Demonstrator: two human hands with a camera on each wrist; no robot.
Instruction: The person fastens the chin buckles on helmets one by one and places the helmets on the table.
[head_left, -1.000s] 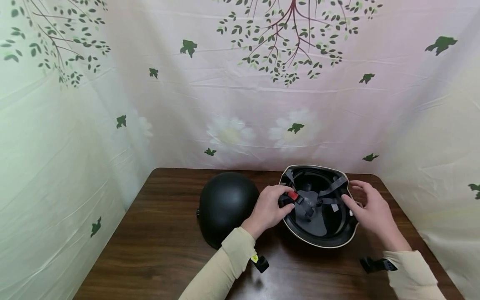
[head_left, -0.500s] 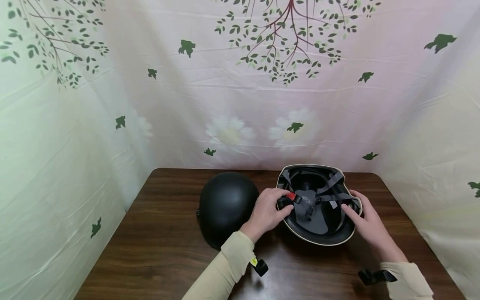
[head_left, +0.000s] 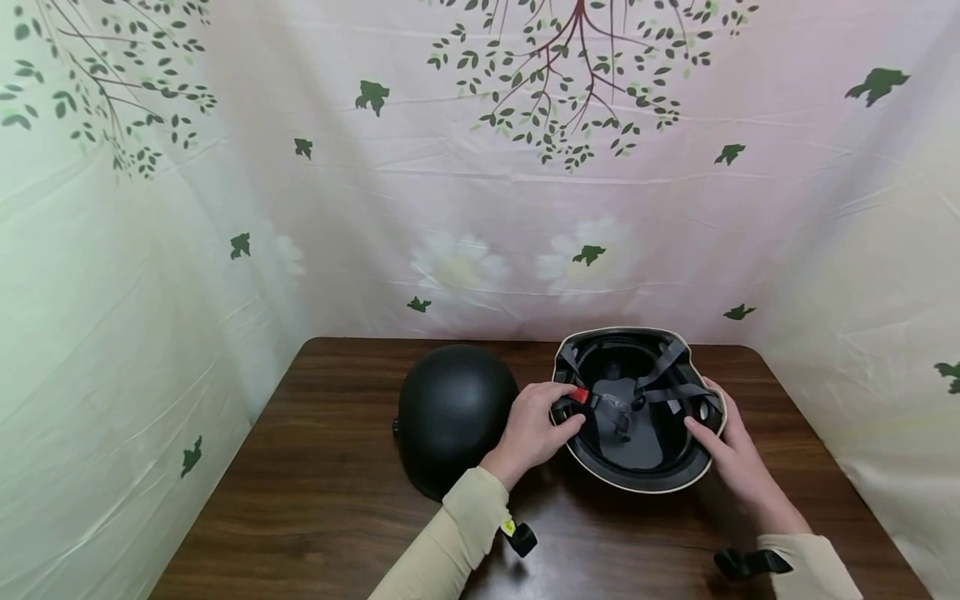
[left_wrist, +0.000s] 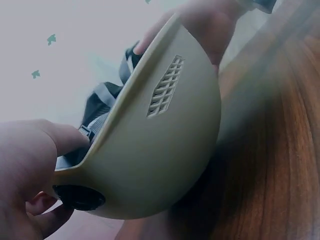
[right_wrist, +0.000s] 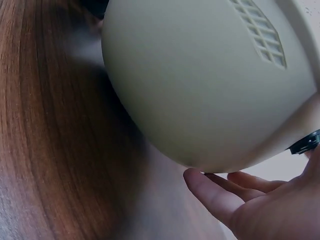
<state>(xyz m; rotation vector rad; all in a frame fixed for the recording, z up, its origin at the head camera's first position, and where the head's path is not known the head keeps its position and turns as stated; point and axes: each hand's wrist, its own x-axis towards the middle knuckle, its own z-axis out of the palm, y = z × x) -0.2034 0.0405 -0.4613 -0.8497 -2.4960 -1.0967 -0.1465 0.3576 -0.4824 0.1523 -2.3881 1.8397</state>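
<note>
A helmet (head_left: 637,450) with a pale shell and a black lining is turned upside down at the right of the table, grey straps and a red buckle (head_left: 579,395) inside it. My left hand (head_left: 534,425) grips its left rim, thumb inside and fingers by a round black knob (left_wrist: 79,197). On the opposite side my right hand (head_left: 738,458) holds the rim, its thumb over the edge and its fingers under the shell (right_wrist: 200,90). A black helmet (head_left: 453,421) sits dome up just left of my left hand.
The dark wood table (head_left: 322,467) reaches back to a patterned curtain (head_left: 480,208) with leaves and flowers. More curtain hangs along both sides. Each wrist carries a black strap camera.
The pale helmet has shifted slightly left and tilted, with both hands on it. My right hand has moved lower along the rim. The black helmet has stayed put.
</note>
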